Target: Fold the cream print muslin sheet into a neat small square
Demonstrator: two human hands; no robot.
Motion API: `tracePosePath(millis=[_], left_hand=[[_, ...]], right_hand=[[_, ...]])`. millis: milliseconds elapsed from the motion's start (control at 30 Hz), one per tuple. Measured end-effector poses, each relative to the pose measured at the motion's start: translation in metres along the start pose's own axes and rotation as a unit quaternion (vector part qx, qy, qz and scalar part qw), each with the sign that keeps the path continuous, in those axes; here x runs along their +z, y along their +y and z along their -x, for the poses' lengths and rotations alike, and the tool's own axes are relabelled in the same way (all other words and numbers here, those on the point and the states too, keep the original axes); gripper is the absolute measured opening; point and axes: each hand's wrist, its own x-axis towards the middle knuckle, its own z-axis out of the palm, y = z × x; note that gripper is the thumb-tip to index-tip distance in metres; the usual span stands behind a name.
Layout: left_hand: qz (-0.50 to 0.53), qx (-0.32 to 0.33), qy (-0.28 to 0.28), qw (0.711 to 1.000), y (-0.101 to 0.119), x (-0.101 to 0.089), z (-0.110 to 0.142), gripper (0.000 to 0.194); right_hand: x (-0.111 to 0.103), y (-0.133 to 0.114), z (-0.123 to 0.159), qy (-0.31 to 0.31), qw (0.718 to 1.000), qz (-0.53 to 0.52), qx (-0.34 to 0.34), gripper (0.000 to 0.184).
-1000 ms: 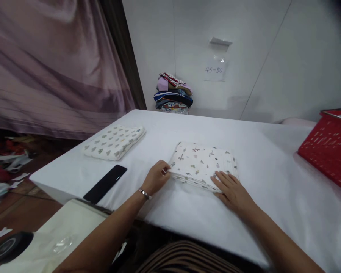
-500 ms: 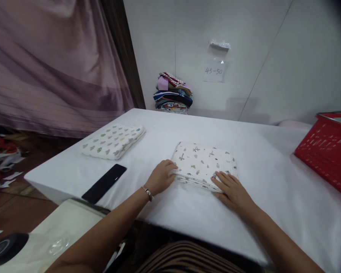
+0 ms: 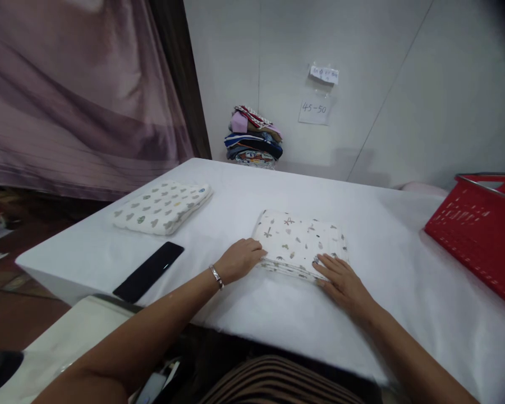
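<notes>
A folded white cloth (image 3: pixel 301 238) with small plant-like prints lies in several layers on the white-covered table (image 3: pixel 252 320). At its front left corner, my left hand (image 3: pixel 239 261), with a silver bracelet at the wrist, is closed with the fingertips on the edge. My right hand (image 3: pixel 340 280) rests flat over the front right part, fingers stretched out and thumb along the front edge. Farther left lies a second folded white cloth (image 3: pixel 162 207) with grey-green cloud-like prints, apart from both hands.
A black phone-like slab (image 3: pixel 149 272) lies at the table's left front. On the right stands a red plastic basket (image 3: pixel 480 230) with a metal handle. A stack of folded clothes (image 3: pixel 255 137) sits behind the table, near a wall paper (image 3: pixel 314 109) reading 45-50.
My left fingers have curled in closer at the cloth's front left corner. My right hand stays flat on the cloth. The view has shifted slightly, bringing more of the basket into sight.
</notes>
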Motion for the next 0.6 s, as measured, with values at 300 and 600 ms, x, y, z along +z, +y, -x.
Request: tracePosePath(millis=[300, 600], left_hand=[[-0.01, 0.008, 0.045, 0.999, 0.0, 0.008, 0.009, 0.02], [0.1, -0.03, 0.056, 0.993, 0.008, -0.014, -0.006, 0.016]], right_hand=[[0.004, 0.002, 0.003, 0.02, 0.998, 0.041, -0.044, 0.042], [0.006, -0.001, 0.001, 0.018, 0.991, 0.107, -0.076, 0.042]])
